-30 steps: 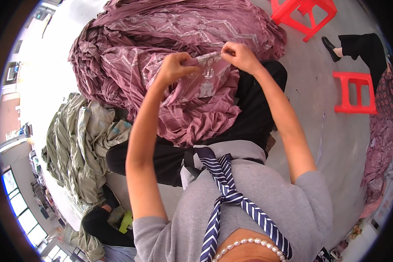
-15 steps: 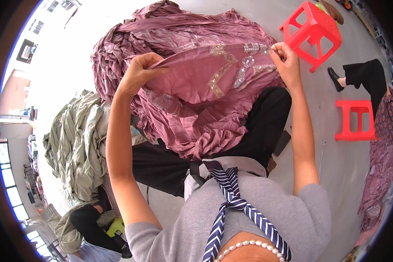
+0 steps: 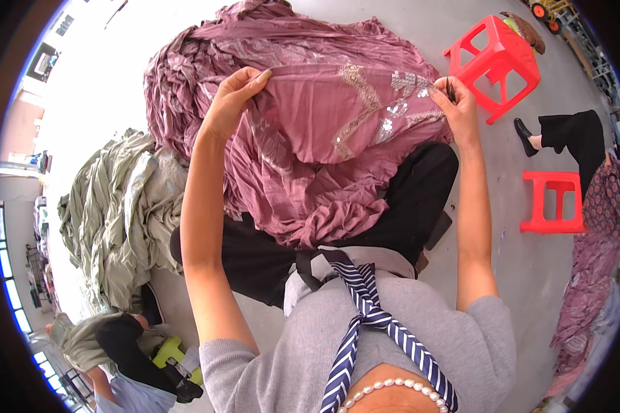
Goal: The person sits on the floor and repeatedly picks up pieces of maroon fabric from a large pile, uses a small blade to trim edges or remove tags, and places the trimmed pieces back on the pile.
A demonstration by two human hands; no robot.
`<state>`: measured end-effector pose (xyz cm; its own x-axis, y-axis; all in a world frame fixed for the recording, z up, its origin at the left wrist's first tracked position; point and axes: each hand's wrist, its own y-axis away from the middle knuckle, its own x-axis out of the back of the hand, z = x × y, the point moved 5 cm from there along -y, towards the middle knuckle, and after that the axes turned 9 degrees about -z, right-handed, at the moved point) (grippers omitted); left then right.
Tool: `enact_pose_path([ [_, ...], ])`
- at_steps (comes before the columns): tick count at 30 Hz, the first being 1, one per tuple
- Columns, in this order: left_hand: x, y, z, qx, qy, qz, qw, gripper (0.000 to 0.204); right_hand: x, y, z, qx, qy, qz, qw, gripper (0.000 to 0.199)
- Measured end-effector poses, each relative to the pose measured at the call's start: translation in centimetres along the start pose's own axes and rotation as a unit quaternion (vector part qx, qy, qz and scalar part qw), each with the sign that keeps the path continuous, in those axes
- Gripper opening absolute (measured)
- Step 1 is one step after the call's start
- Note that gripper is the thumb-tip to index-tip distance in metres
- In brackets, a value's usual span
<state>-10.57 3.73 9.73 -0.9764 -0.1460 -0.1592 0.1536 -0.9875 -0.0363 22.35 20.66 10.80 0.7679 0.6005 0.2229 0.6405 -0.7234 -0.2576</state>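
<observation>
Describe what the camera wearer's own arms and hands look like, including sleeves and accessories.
Short, plain grey, soft-knit fabric sleeves end above the elbows. Both forearms are bare, with no visible watch or bracelet. The left hand and right hand wear no gloves.

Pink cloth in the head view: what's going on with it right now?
A seated person holds the pink cloth spread by its edge, the left hand and right hand pinching it apart. A small dark object shows at the right hand. Sequined trim lies between them; more cloth is heaped beyond.
</observation>
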Motion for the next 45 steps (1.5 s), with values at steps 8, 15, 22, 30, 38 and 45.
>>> enact_pose_path([
  [8,1.5,-2.0,-6.9,-0.032,-0.314,0.026,0.949,0.02,0.5,1.8,3.3,-0.053,0.145,0.044,0.987,0.014],
  [15,-10.5,7.0,-13.1,-0.218,-0.564,-0.147,0.783,0.049,2.2,4.5,6.3,-0.081,0.109,0.065,0.989,0.017],
  [22,-8.8,14.0,-26.7,-0.048,-0.609,-0.332,0.719,0.04,-2.2,10.3,12.0,-0.138,0.221,-0.063,0.963,0.022],
  [30,-6.1,9.4,-9.0,0.039,-0.398,-0.2,0.894,0.033,-4.2,8.3,8.5,-0.067,-0.036,-0.052,0.996,0.012],
  [38,-7.4,9.4,1.1,-0.024,-0.069,0.015,0.997,0.049,-12.9,6.2,-4.7,0.137,-0.114,-0.178,0.968,0.091],
  [45,-8.3,8.0,-1.7,0.009,-0.237,-0.048,0.97,0.041,-18.1,8.8,-0.5,-0.058,0.006,-0.237,0.97,0.045],
])
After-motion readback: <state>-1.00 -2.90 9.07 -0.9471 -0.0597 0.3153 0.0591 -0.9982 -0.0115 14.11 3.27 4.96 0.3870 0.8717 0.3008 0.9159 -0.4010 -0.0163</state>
